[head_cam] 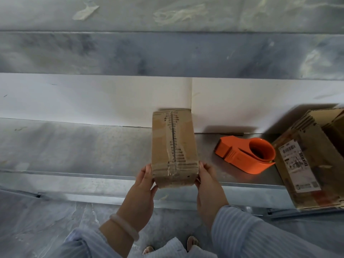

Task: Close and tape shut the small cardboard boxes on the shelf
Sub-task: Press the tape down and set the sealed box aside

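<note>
A small brown cardboard box (pixel 174 146) lies on the metal shelf (pixel 74 149), its flaps closed and its top seam torn and ragged, with clear tape over the near end. My left hand (pixel 144 190) holds the box's near left corner, thumb under the front edge. My right hand (pixel 208 187) holds the near right corner in the same way. An orange tape dispenser (pixel 247 155) rests on the shelf to the right of the box, apart from both hands.
A larger cardboard box (pixel 312 159) with a white shipping label stands at the right end of the shelf, flaps up. White board lines the shelf's back. A grey upper shelf runs above. Marbled floor and my feet show below.
</note>
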`<state>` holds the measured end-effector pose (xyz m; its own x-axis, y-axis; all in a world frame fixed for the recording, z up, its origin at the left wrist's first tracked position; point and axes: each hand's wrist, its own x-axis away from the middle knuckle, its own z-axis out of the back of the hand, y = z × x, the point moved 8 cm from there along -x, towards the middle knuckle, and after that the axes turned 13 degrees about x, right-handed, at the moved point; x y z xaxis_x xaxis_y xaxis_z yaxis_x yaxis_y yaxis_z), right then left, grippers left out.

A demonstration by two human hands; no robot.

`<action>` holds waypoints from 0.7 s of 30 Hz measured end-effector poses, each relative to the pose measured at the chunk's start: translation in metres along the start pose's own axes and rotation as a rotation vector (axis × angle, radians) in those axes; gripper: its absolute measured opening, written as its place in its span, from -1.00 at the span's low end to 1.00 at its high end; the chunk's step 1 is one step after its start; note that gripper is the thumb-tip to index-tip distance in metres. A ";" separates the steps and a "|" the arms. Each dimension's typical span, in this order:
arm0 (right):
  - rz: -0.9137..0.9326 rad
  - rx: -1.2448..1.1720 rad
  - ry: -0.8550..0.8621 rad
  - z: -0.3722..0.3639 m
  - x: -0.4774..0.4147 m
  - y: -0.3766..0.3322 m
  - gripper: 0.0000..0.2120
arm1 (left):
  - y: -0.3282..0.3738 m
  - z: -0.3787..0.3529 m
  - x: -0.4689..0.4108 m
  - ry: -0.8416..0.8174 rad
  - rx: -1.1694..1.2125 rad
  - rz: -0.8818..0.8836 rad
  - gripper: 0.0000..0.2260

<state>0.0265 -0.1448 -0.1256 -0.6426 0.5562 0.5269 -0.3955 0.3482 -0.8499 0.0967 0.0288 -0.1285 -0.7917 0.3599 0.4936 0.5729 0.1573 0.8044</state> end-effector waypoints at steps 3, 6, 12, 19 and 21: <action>0.022 0.039 0.006 0.001 -0.003 -0.006 -0.85 | 0.002 -0.002 0.002 -0.045 -0.002 -0.004 -0.52; 0.074 0.136 -0.027 0.005 -0.004 -0.020 -0.83 | 0.018 -0.010 0.005 -0.101 -0.140 -0.152 -0.49; 0.795 0.646 0.084 0.029 0.018 -0.094 -0.79 | 0.089 -0.012 0.028 0.026 -0.544 -0.760 -0.73; 1.304 0.940 -0.081 -0.007 0.034 -0.099 -0.70 | 0.102 -0.063 0.036 -0.288 -1.120 -1.221 -0.78; 1.286 0.925 -0.088 -0.005 0.030 -0.098 -0.70 | 0.102 -0.064 0.036 -0.316 -1.121 -1.255 -0.79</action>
<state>0.0490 -0.1587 -0.0268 -0.8705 0.0499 -0.4896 0.1946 -0.8789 -0.4355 0.1137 -0.0009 -0.0075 -0.4574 0.7043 -0.5429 -0.8469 -0.1589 0.5074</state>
